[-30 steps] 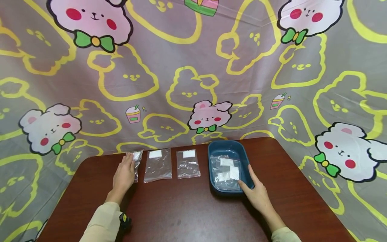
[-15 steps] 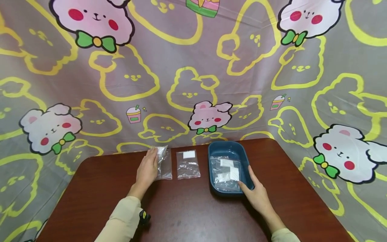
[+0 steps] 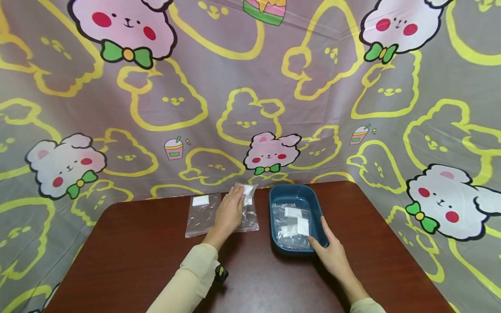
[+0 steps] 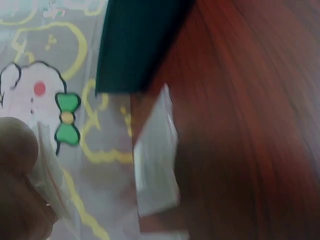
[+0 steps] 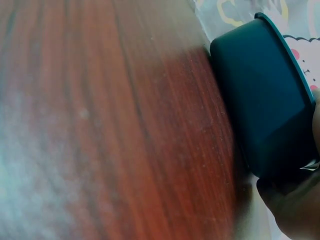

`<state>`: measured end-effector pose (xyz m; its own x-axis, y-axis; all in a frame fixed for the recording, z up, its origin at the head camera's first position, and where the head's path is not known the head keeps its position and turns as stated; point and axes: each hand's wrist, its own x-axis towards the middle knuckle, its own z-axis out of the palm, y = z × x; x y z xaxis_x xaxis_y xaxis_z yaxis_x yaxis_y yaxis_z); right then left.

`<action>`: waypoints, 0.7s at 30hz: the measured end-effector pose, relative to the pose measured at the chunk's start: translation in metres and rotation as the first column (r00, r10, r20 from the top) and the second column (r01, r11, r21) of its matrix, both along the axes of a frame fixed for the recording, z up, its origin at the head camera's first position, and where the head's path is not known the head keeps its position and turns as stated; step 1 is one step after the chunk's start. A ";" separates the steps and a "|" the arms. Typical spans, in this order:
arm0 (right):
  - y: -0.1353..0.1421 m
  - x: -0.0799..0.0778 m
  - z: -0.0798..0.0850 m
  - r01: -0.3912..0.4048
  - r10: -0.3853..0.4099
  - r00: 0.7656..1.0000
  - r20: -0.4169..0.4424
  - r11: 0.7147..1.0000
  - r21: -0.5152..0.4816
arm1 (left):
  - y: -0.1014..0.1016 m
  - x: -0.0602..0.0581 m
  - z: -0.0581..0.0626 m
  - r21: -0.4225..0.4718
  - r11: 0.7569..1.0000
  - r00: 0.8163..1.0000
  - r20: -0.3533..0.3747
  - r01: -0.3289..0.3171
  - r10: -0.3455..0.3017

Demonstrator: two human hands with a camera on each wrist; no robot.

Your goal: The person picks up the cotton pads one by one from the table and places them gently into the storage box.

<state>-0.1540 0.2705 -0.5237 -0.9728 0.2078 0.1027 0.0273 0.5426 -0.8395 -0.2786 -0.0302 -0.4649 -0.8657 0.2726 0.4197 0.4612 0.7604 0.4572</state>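
Observation:
My left hand (image 3: 228,211) pinches a small clear zip bag (image 3: 249,190) with a white label, above the table's far side. Beneath that hand lies another clear bag (image 3: 250,223), partly covered by it. In the left wrist view, the held bag (image 4: 52,182) shows its zip edge beside the fingers, and the bag on the table (image 4: 157,160) lies apart from it. My right hand (image 3: 332,256) grips the near right corner of a dark blue plastic bin (image 3: 274,188), thumb over the rim. Inside the bin are several clear bags (image 3: 291,221) with white labels.
Left of the left hand, one more labelled clear bag (image 3: 199,217) lies flat on the brown wooden table (image 3: 137,261). A patterned cloth (image 3: 219,108) hangs behind and around the table's far edge.
My left hand has moved to the right with its bag, from the far left across the middle bag to the rightmost one. My right hand and the bin have stayed in place.

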 end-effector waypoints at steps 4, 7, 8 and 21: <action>-0.001 0.001 0.000 0.000 0.000 1.000 0.012 1.000 -0.003 | 0.023 0.002 0.007 -0.018 0.999 0.999 0.017 0.035 -0.035; -0.001 0.000 -0.001 0.001 -0.001 1.000 0.012 1.000 -0.002 | 0.040 0.002 0.011 -0.026 0.998 0.998 0.032 0.062 -0.061; -0.001 0.000 -0.001 0.002 -0.001 1.000 0.011 1.000 -0.001 | 0.046 0.002 0.012 -0.031 0.997 0.997 0.032 0.070 -0.069; -0.001 0.001 0.001 0.021 -0.021 1.000 -0.024 0.999 0.028 | 0.117 0.012 0.017 -0.157 0.975 0.983 0.115 0.159 -0.142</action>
<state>-0.1532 0.2700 -0.5229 -0.9655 0.2250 0.1314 0.0195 0.5653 -0.8246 -0.2662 0.0866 -0.4483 -0.8454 0.4610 0.2698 0.5335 0.7545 0.3823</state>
